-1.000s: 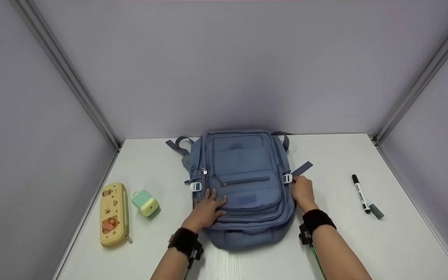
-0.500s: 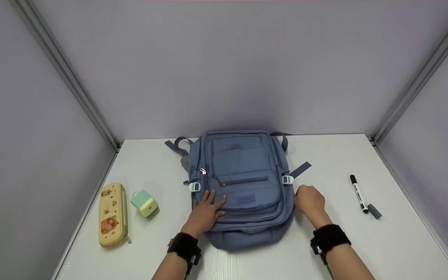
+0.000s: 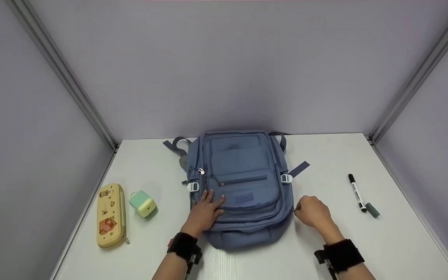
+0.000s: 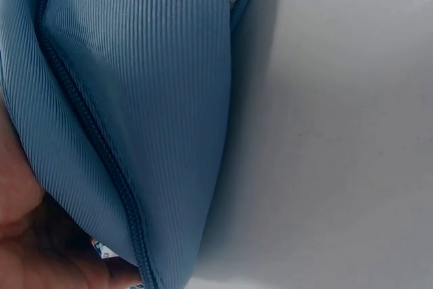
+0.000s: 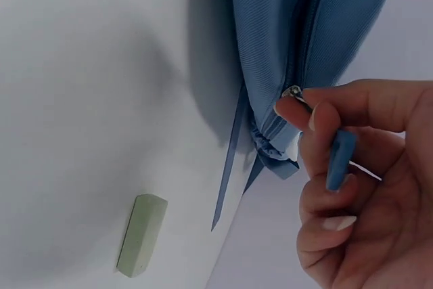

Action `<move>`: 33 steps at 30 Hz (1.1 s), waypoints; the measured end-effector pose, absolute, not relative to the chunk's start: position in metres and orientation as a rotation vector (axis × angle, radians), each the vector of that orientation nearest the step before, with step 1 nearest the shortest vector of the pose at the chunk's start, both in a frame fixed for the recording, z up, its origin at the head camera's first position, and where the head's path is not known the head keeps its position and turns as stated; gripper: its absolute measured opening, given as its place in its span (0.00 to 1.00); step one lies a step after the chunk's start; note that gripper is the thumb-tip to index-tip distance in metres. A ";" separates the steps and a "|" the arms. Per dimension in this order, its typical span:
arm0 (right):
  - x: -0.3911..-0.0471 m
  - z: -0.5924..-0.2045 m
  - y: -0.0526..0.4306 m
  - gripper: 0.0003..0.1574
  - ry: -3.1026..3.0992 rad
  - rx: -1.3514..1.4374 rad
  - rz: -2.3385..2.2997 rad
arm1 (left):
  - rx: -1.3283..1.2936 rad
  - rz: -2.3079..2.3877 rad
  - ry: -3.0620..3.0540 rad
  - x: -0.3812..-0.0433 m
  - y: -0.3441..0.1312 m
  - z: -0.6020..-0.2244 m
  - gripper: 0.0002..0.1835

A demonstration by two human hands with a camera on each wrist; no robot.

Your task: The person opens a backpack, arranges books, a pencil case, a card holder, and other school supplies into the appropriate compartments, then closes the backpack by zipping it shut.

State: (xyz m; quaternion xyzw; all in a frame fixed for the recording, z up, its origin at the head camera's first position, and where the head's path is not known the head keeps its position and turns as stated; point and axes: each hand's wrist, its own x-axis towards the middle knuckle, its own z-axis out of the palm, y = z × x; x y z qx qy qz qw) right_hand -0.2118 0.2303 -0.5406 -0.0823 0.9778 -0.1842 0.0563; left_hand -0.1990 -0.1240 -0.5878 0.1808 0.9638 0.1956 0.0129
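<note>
While the backpack [image 3: 241,157] lies front panel up at the middle of the table [image 3: 399,249], its top end at the far edge, the left hand [image 3: 203,213] rests on the lower left part of the front panel with its fingers spread. As seen from the left wrist, a fingertip of this hand lies against the fabric beside a side zipper [image 4: 95,126]; most of the hand is out of frame there. The right hand [image 3: 312,212] is at the right side of the backpack, near the lower end, and pinches a zipper slider [image 5: 293,91] between its fingertips [image 5: 291,111]. A blue pull tab [image 5: 341,160] lies against the curled fingers below. The left buckle [image 3: 193,187] and the right buckle [image 3: 286,178] are both white; a strap end [image 3: 300,168] extends outward beside the right one. Near the left edge of the table, the yellow pencil case [image 3: 108,217] lies roughly along that edge. The teal-and-yellow block [image 3: 143,203] sits between pencil case and backpack, closer to the case. Toward the right edge, the marker [image 3: 357,192] lies with its longer black end toward the far edge; the green block [image 3: 372,210] is just beside its opposite end.
</note>
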 end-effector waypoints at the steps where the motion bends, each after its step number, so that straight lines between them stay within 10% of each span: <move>1: -0.210 -0.539 0.230 0.05 2.954 -0.262 -0.568 | 0.558 0.615 2.999 -0.199 -0.123 -0.588 0.27; 33: -0.178 -0.550 0.204 0.28 2.972 -0.458 -0.605 | 0.526 0.340 3.007 -0.170 -0.057 -0.591 0.29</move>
